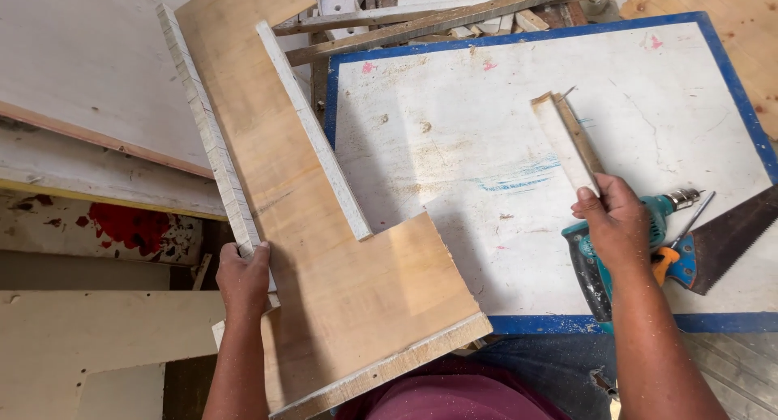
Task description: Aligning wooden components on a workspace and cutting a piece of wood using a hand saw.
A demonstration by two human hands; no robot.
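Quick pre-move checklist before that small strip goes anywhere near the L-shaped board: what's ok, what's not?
1. Left hand grips the L-shaped plywood board at its left edge: ok.
2. Right hand holds the small wood strip by its near end: ok.
3. Board fully supported: not ok, its near end overhangs the white work table.
4. Handsaw and teal drill lie close to the right hand: not ok.
5. Strip fits the board's notch: cannot tell.

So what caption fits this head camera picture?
Left hand grips an L-shaped plywood board; right hand holds a wood strip.
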